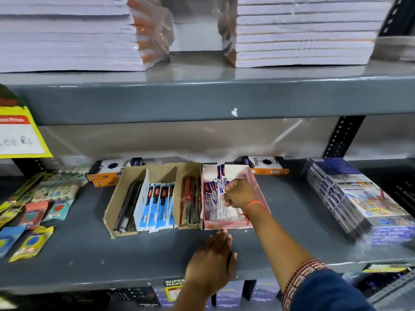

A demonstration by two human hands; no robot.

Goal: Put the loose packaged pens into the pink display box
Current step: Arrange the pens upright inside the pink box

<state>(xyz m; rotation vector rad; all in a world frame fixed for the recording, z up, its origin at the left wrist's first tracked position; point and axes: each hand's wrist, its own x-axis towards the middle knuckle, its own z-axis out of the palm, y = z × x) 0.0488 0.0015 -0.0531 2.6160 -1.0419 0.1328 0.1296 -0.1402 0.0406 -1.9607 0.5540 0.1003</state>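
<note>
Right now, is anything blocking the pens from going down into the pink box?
Nothing visible blocks them. The right hand is already inside the pink box, pressing the packaged pens down. The left hand only rests at the box's front.

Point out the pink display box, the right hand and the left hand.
pink display box (226, 224): head view, front wall.
right hand (239, 194): head view, back of hand, inside the box.
left hand (211, 263): head view, back of hand.

There is one view only, from a camera on the person's head. It faces a grey shelf (89, 250) straight on and tilts slightly down, close enough that both forearms come in from the bottom edge. The wide lens bows the shelf edges. An upper shelf (202, 99) crosses the frame's upper half.
</note>
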